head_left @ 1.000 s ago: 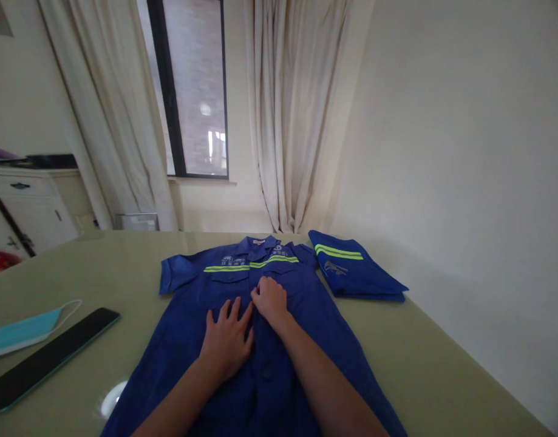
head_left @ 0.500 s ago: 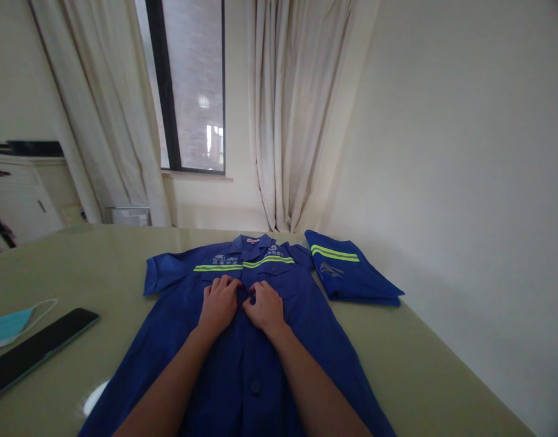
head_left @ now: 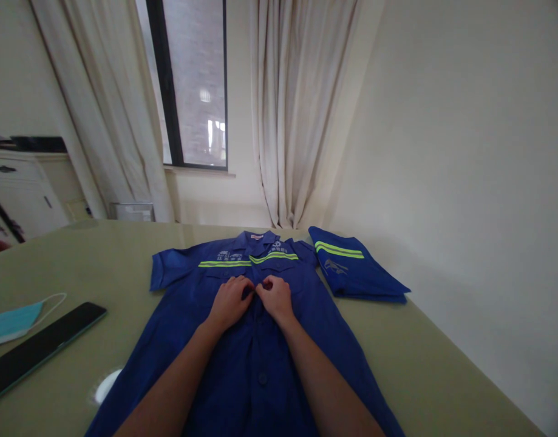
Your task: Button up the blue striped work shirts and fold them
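Observation:
A blue short-sleeved work shirt [head_left: 224, 376] lies front up on the table, its collar at the far end. Yellow-green stripes and pale print cross its chest. My left hand [head_left: 231, 300] and my right hand [head_left: 276, 296] meet at the front placket just below the stripes. Each is closed in a pinch on the shirt's front edges, with the fingertips almost touching. Any button between them is hidden. Lower on the placket a dark button [head_left: 262, 379] shows.
A folded blue garment [head_left: 351, 273] with yellow-green stripes lies beside the shirt's right shoulder, near the wall. On the left are a black phone [head_left: 46, 346] and a light-blue face mask [head_left: 14, 321]. Curtains [head_left: 297, 121] hang behind the green table [head_left: 110, 255].
My hands have drawn together at the placket, the left moving right, and the cloth there is now gathered between them. The whole view has shifted slightly.

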Demonstrator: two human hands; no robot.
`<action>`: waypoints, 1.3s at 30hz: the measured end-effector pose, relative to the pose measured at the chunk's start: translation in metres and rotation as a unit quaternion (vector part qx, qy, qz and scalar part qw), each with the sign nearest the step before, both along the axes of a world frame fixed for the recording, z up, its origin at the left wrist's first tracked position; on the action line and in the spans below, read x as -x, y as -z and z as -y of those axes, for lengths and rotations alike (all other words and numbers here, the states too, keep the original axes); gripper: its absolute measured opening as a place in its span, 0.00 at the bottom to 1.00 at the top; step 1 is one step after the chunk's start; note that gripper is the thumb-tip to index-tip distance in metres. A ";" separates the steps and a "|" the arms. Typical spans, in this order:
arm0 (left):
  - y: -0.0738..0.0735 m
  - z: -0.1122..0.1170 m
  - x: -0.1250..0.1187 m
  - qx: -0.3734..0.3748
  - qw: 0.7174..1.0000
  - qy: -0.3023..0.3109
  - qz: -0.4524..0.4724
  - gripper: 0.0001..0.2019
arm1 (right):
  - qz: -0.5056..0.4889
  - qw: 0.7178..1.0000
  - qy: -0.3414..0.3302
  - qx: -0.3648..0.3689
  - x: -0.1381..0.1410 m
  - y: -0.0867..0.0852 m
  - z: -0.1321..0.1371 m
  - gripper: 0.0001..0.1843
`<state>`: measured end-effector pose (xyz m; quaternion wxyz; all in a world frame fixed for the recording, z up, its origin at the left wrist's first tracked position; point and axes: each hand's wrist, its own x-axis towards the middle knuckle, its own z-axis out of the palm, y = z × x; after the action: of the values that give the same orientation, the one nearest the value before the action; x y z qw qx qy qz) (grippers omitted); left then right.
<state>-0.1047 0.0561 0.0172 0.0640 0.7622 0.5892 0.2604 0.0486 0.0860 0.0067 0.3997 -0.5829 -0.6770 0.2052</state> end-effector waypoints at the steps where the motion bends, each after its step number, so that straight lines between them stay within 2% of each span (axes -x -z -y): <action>1: -0.001 0.000 -0.001 0.003 1.000 -0.007 0.008 0.05 | -0.003 1.000 -0.004 0.000 -0.001 0.000 0.000 0.07; 4: -0.002 0.002 -0.004 0.001 1.000 -0.022 0.011 0.05 | -0.021 0.999 -0.036 -0.003 -0.002 0.000 -0.001 0.08; 11: -0.002 0.008 -0.007 -0.064 0.996 -0.032 -0.048 0.06 | -0.009 0.995 -0.075 -0.061 -0.002 -0.003 0.007 0.09; 14: 0.000 0.007 -0.005 -0.071 0.997 -0.026 -0.033 0.07 | -0.036 0.992 -0.102 -0.063 -0.003 -0.003 0.007 0.19; 16: 0.002 0.005 -0.003 -0.069 0.997 -0.012 -0.013 0.08 | -0.087 0.989 -0.114 -0.024 -0.004 -0.002 0.004 0.24; 19: 0.004 0.004 -0.002 -0.057 0.997 0.000 0.044 0.09 | -0.167 0.976 -0.132 0.054 -0.005 0.002 -0.001 0.16; 21: 0.006 0.002 -0.002 -0.049 0.996 -0.005 0.080 0.08 | -0.182 0.971 -0.141 0.062 -0.005 0.004 -0.003 0.10; 28: 0.008 -0.003 0.001 -0.032 0.988 -0.034 0.150 0.06 | -0.121 0.980 -0.156 0.004 -0.008 0.006 -0.006 0.13; 33: 0.006 -0.002 0.002 -0.007 0.971 -0.003 0.239 0.07 | -0.071 0.987 -0.133 -0.062 -0.005 0.005 -0.005 0.13; 39: 0.009 -0.005 0.002 -0.010 0.972 -0.001 0.234 0.06 | -0.033 0.988 -0.128 -0.083 -0.003 0.000 0.002 0.12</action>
<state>-0.1072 0.0611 0.0084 0.1916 0.6800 0.5561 0.4377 0.0521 0.0840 0.0071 0.4393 -0.4492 -0.7472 0.2168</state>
